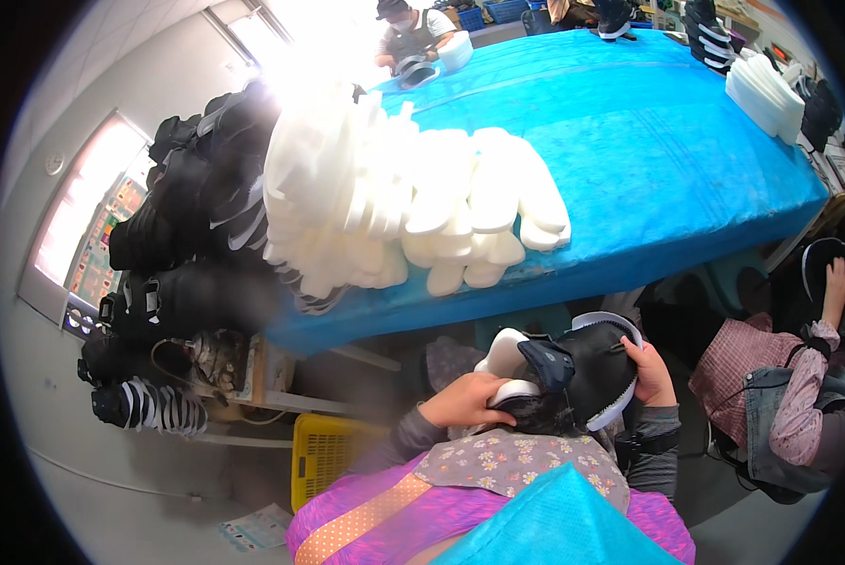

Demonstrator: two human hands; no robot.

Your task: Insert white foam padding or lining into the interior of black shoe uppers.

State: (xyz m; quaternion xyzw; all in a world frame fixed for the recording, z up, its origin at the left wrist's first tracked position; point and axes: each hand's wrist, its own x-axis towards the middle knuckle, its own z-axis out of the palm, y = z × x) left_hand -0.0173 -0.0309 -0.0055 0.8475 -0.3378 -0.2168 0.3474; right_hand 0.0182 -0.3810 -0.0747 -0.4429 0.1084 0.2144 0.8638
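Note:
In front of my lap I hold a black padded piece (pixel 596 372), with a white toothed rim and a dark navy flap; it looks like a shoe upper, but its kind is not certain. My left hand (pixel 465 400) pinches the near left end, its thumb against a white foam piece (pixel 505 353) set along the black fabric. On the other side my right hand (pixel 652 375) grips the white rim, fingers partly behind it. Beyond my hands, a big heap of white foam pieces (pixel 460 198) covers the left part of the blue table (pixel 667 188).
Tall stacks of black pieces (pixel 196 188) stand left of the foam. A yellow basket (pixel 323 457) sits below, left of me. At right a co-worker's hand (pixel 835 287) holds a black, white-edged piece. Another person (pixel 415 38) works at the far side. More foam (pixel 764 94) is stacked far right.

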